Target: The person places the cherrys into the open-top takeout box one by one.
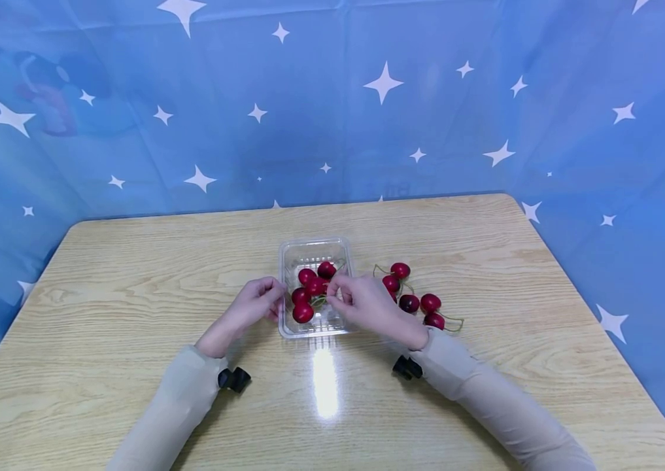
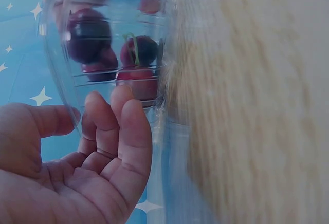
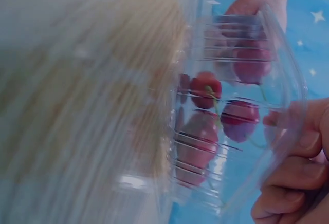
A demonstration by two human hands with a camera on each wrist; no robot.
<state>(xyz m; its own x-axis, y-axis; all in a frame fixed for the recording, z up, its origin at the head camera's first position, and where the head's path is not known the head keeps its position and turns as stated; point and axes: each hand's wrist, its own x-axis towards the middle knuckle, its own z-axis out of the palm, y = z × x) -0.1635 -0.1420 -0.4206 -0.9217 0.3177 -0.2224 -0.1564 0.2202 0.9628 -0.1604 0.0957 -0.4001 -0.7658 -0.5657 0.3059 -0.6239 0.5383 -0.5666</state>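
Note:
A clear plastic box (image 1: 308, 332) stands on the table with several dark red cherries (image 1: 303, 312) inside. My left hand (image 1: 257, 299) holds its left side: in the left wrist view the thumb (image 2: 59, 120) meets the rim and the curled fingers (image 2: 134, 131) lie along the outer wall. Over the right part of the box, my right hand (image 1: 367, 304) pinches thumb and forefinger together by a cherry's green stem. Through the box wall, the right wrist view shows a cherry (image 3: 239, 118) with its stem running toward those fingertips, which are partly hidden by the rim.
To the right of the box lies a loose group of several cherries (image 1: 409, 303) with stems, partly behind my right hand. The wooden table (image 1: 150, 281) ends at a blue curtain (image 1: 320, 98) with white stars. A black wrist camera (image 1: 235, 379) sits at my left cuff.

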